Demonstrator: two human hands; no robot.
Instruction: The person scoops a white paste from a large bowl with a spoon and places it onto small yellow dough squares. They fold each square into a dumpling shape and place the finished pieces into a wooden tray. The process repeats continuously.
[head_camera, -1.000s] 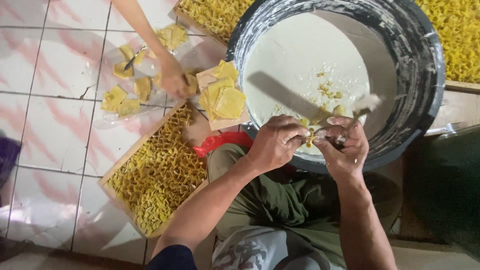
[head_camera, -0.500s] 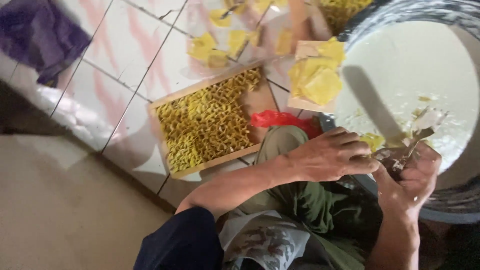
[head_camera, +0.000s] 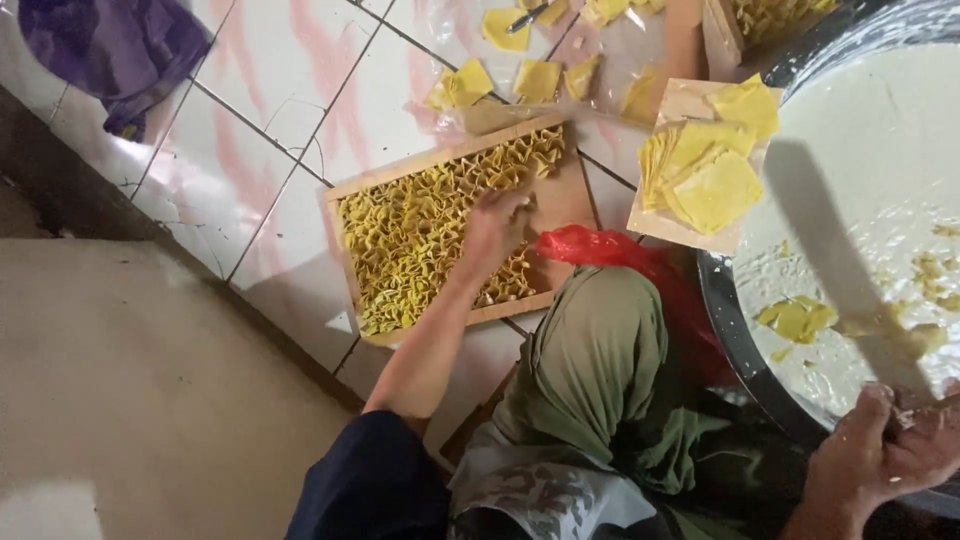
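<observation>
Wooden tray (head_camera: 575, 195) holds folded yellow dumplings (head_camera: 420, 235); basin (head_camera: 740, 330) holds white filling (head_camera: 880, 150).

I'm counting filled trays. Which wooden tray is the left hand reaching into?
The flat wooden tray on the tiled floor, packed with folded yellow dumplings; the left hand rests there. The other tray sits partly out of frame.

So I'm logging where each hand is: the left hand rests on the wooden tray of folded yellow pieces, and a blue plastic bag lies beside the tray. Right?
Not quite: in the head view the plastic bag is red, not blue. The left hand does rest on the wooden tray of folded yellow pieces.
</observation>
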